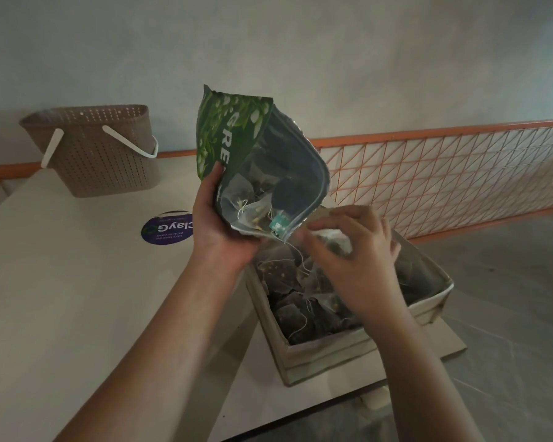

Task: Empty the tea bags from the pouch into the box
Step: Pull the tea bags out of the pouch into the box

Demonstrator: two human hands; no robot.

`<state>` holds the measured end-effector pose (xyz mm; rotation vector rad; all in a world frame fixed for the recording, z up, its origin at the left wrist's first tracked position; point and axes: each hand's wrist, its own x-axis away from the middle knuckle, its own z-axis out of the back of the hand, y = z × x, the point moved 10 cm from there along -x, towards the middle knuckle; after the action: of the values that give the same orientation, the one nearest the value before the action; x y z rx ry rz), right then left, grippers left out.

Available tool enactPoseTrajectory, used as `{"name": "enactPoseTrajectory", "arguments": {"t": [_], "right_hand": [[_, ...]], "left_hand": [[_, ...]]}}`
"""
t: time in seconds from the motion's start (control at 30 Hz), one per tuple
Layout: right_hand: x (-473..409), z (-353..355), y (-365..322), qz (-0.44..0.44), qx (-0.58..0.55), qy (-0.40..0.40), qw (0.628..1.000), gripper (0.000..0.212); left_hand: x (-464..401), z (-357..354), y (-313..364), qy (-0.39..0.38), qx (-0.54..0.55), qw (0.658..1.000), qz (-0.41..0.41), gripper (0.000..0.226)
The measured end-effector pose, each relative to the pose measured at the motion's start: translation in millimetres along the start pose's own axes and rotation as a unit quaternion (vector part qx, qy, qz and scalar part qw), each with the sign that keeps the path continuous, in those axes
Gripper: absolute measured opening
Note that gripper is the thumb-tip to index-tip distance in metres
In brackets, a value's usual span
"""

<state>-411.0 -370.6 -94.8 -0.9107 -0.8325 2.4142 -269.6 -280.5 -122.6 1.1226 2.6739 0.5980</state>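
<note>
Here the left hand (224,231) grips the glossy pouch (253,161); the right hand (351,250) pinches a mesh tea bag (329,239).

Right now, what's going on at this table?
A person is moving tea bags out of a green pouch into a fabric box. The left hand holds the pouch tilted, its open mouth facing down over the box. The right hand is at the mouth, closed on a tea bag, though blur hides the exact grip. Many tea bags already lie in the box, and several are still visible inside the pouch. A perforated basket stands untouched at the back.
</note>
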Motion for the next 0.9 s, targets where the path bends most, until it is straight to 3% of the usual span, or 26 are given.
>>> {"name": "enactPoseTrajectory", "arguments": {"t": [0.07,0.13,0.23,0.33,0.5,0.57,0.67,0.9], "right_hand": [[2,-10,-7,0.028,0.047,-0.030,0.998,0.032],[2,-13,-10,0.036,0.050,-0.039,0.997,0.019],[1,-9,-8,0.020,-0.041,-0.042,0.998,0.007],[1,5,-8,0.007,-0.158,-0.028,0.987,0.006],[-1,37,-7,0.016,-0.257,0.054,0.965,0.008],[-2,41,-6,0.014,-0.302,0.051,0.952,0.010],[-2,38,1,-0.001,-0.356,0.030,0.934,0.010],[6,55,27,-0.041,-0.409,0.087,0.908,0.013]], "left_hand": [[2,-1,1,-0.003,-0.001,1.000,-0.005,0.047],[5,-3,1,-0.003,-0.007,1.000,-0.001,0.049],[6,-1,5,0.003,-0.018,1.000,-0.006,0.046],[4,0,6,-0.003,-0.013,1.000,0.009,0.052],[1,4,7,0.001,-0.006,1.000,0.007,0.053],[1,4,7,0.002,-0.005,1.000,0.004,0.052],[3,2,4,0.000,-0.005,1.000,0.007,0.049],[6,2,2,0.004,-0.007,1.000,-0.004,0.050]]}}
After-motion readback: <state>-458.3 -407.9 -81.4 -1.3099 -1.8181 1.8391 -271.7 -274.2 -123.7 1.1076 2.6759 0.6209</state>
